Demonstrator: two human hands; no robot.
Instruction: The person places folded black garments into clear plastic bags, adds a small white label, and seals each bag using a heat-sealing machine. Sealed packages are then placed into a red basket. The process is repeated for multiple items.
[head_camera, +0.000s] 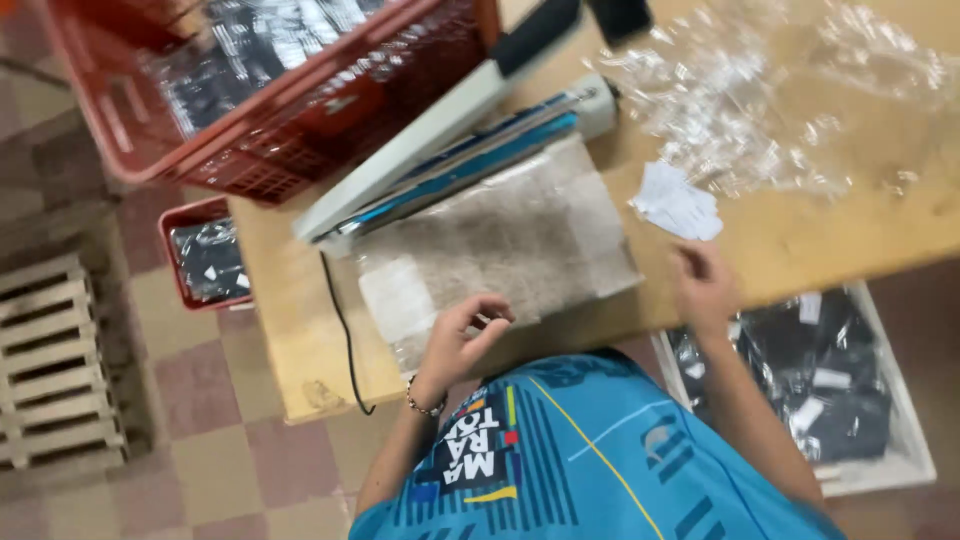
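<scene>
Both my hands hover empty over the wooden counter (780, 240), beside a clear bag holding grey fabric.

Largest first: at 11 o'clock a red crate (270, 150) of dark packets overhangs the counter; at 1 o'clock lies loose clear plastic film (760, 110). A heat sealer (440, 140) runs diagonally above the bagged grey fabric (500, 245) at centre. My left hand (462, 335), fingers loosely curled and empty, sits at the bag's 6 o'clock edge. My right hand (705, 285), blurred, half open, holds nothing under white paper tags (678, 202).

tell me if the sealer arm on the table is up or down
Up: the heat sealer's white arm is raised at an angle above its blue base, leaving a gap. Neither hand touches it; the left hand hovers over the bagged item.
</scene>
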